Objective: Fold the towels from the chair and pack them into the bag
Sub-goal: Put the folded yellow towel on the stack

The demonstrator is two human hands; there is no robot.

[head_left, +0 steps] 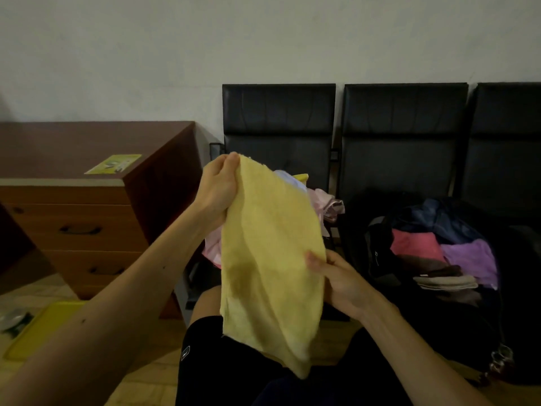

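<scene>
A pale yellow terry towel [269, 259] hangs lengthwise above the lap [216, 364]. The left hand [218, 189] pinches its top corner; the right hand [342, 279] grips its right edge midway, nearer the open black bag [376, 253].

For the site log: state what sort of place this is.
Probably an office or waiting room: a row of black padded chairs stands against a bare wall, with a wooden drawer cabinet beside them.
</scene>
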